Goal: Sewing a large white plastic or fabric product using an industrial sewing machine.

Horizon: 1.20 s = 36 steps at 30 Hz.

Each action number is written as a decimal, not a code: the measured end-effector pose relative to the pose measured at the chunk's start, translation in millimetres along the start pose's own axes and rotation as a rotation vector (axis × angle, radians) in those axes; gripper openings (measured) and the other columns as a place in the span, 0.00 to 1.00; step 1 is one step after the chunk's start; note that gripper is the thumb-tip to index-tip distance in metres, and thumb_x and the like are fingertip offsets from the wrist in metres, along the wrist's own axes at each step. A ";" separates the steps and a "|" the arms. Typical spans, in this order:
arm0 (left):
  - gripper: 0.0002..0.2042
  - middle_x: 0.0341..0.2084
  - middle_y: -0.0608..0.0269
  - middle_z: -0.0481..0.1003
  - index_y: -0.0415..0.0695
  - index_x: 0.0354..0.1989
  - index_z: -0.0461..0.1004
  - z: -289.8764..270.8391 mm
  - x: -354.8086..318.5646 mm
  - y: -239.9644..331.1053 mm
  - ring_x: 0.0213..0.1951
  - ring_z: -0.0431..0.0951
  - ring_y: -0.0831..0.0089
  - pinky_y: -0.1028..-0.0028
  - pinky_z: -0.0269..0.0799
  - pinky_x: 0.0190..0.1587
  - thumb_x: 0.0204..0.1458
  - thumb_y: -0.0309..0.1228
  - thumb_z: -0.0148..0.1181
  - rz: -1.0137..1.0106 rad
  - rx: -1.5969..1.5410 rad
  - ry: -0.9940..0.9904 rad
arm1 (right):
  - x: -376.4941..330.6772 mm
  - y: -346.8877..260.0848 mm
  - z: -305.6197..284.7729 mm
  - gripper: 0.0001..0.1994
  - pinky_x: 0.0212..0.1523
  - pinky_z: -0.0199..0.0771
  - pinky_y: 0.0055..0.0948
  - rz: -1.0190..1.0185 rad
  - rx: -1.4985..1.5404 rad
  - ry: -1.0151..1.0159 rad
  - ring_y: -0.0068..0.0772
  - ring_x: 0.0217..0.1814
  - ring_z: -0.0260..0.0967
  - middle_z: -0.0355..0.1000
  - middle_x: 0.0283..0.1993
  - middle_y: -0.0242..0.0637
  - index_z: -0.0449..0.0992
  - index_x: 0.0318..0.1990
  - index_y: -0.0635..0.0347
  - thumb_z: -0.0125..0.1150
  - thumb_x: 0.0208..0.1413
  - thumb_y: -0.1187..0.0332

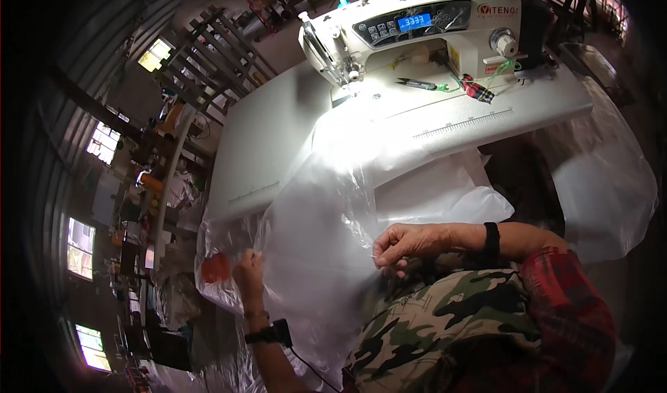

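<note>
A clear plastic sheet (306, 219) hangs from under the lit needle area of a white sewing machine (417, 25), over the table's front edge and toward my lap. My left hand (249, 271) is closed on the sheet at its left side, beside a blurred orange-red patch (215, 268). To the right, my right hand (396, 246) pinches thumb to forefinger at the sheet's right edge; a thin pale strand or edge shows at the fingertips. The needle and presser foot (353, 80) are partly lost in the lamp's glare.
Thread snips (420, 84) lie on the sewing table (271, 129) under the machine arm, near a red plaid cloth scrap (478, 89) with green string. More plastic sheeting (604, 177) hangs at the right. Racks (219, 59) stand at the far left. A cord (313, 369) runs from my left wrist.
</note>
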State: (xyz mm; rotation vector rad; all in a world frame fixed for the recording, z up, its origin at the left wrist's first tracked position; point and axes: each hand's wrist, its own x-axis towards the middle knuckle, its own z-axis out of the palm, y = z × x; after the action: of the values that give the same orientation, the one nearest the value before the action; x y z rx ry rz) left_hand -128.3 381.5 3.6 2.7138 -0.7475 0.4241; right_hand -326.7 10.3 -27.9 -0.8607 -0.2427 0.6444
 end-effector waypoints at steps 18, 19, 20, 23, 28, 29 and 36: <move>0.09 0.23 0.62 0.78 0.34 0.37 0.78 33.0 -5.6 219.6 0.26 0.77 0.81 0.80 0.72 0.31 0.55 0.29 0.64 -0.196 -1.148 -0.697 | -7.1 -11.0 24.2 0.16 0.44 0.74 0.31 -0.228 -0.997 0.137 0.37 0.38 0.77 0.77 0.39 0.44 0.75 0.46 0.67 0.56 0.59 0.63; 0.08 0.22 0.63 0.78 0.34 0.37 0.78 37.0 -10.5 217.8 0.25 0.76 0.81 0.81 0.72 0.31 0.56 0.28 0.63 -0.271 -1.165 -0.651 | -11.0 -6.8 16.1 0.16 0.45 0.74 0.30 -0.298 -1.004 0.075 0.35 0.40 0.77 0.78 0.43 0.44 0.75 0.48 0.68 0.56 0.60 0.63; 0.08 0.22 0.63 0.78 0.34 0.37 0.78 39.3 -15.0 215.6 0.25 0.76 0.81 0.81 0.72 0.31 0.56 0.28 0.63 -0.238 -1.184 -0.625 | -13.7 -3.2 5.1 0.16 0.45 0.74 0.30 -0.208 -1.025 0.089 0.35 0.40 0.77 0.78 0.43 0.44 0.75 0.48 0.68 0.56 0.60 0.63; 0.06 0.22 0.64 0.77 0.35 0.38 0.77 40.0 -30.3 212.9 0.24 0.75 0.79 0.80 0.71 0.29 0.58 0.25 0.59 -0.247 -1.185 -0.578 | -27.9 10.0 -35.7 0.15 0.44 0.75 0.27 -0.096 -0.296 0.471 0.27 0.42 0.76 0.76 0.46 0.38 0.75 0.49 0.66 0.58 0.62 0.63; 0.06 0.22 0.66 0.76 0.38 0.41 0.75 29.4 -43.4 219.1 0.23 0.73 0.82 0.82 0.69 0.27 0.60 0.27 0.58 -0.315 -1.271 -0.423 | -36.8 22.3 -117.2 0.21 0.57 0.65 0.41 -0.498 -0.625 1.600 0.45 0.51 0.67 0.69 0.48 0.53 0.65 0.54 0.71 0.58 0.56 0.70; 0.05 0.21 0.66 0.75 0.39 0.41 0.74 26.9 -44.1 220.9 0.22 0.73 0.82 0.83 0.67 0.26 0.60 0.27 0.57 -0.280 -1.300 -0.408 | -36.2 21.8 -134.7 0.21 0.57 0.65 0.41 -0.497 -0.627 1.602 0.45 0.51 0.67 0.69 0.48 0.53 0.65 0.54 0.71 0.58 0.56 0.70; 0.04 0.18 0.71 0.71 0.41 0.38 0.74 8.2 -33.7 230.4 0.19 0.67 0.86 0.85 0.59 0.21 0.61 0.28 0.56 -0.241 -1.269 -0.352 | -42.6 15.7 -166.3 0.23 0.56 0.66 0.42 -0.526 -1.799 1.556 0.53 0.55 0.67 0.68 0.54 0.57 0.72 0.51 0.66 0.61 0.56 0.56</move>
State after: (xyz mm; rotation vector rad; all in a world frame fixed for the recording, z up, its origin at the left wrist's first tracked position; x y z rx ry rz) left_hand -277.2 204.3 30.4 1.6082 -0.4757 -0.4721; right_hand -292.7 -112.6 -143.9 -2.5735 0.5073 -1.1305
